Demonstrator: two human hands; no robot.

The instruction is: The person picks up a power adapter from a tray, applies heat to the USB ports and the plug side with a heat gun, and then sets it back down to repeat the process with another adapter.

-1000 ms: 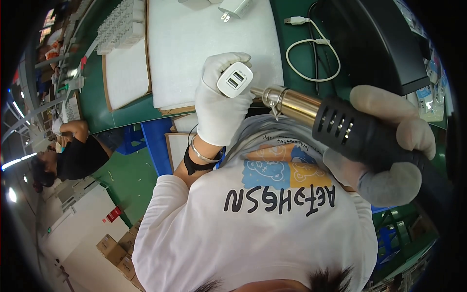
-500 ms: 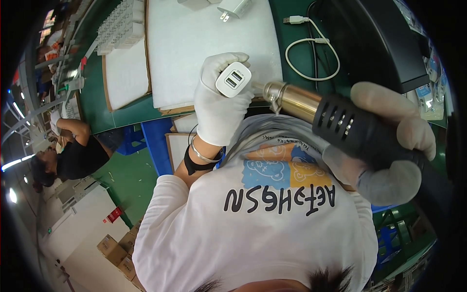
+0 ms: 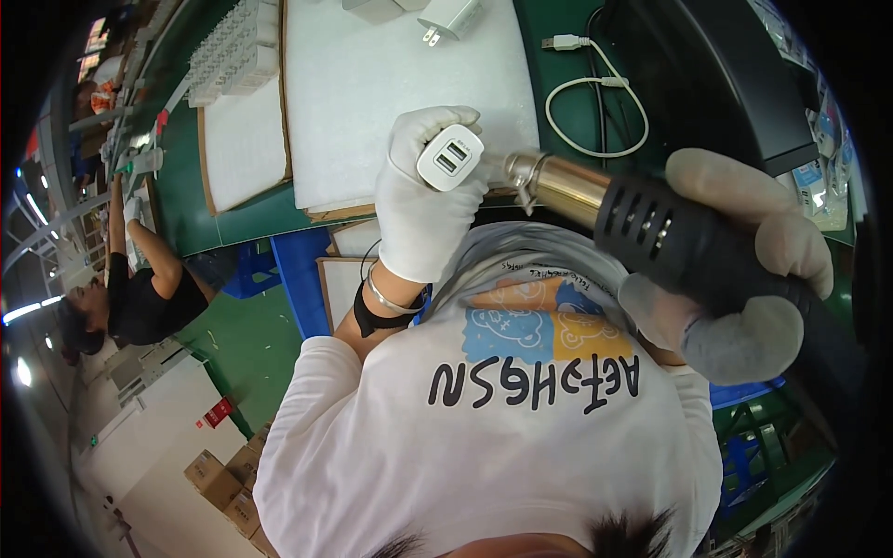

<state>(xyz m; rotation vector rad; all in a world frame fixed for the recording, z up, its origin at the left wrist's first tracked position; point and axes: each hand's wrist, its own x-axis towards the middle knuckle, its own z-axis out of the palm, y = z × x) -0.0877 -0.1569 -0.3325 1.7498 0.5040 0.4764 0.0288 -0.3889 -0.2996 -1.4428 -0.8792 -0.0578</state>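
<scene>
In a white glove, my left hand (image 3: 420,219) is closed round a white two-port USB charger (image 3: 450,159), its port face turned up into view. My right hand (image 3: 744,270), also gloved, grips the black handle of a hot air gun (image 3: 656,228). The gun's brass-coloured metal nozzle points left, with its tip just to the right of the charger and apart from it. How much of the charger sits inside my left fist is hidden.
A white padded sheet (image 3: 409,84) covers part of the green bench. Another plug charger (image 3: 447,19) lies at its far edge. Rows of small white boxes (image 3: 237,56) stand far left. A white USB cable (image 3: 549,102) curls beside a black case (image 3: 716,84). A co-worker (image 3: 139,288) is at left.
The charger has shifted slightly down and right with my left hand. The hot air gun has barely moved. At left, the co-worker's arms have changed position.
</scene>
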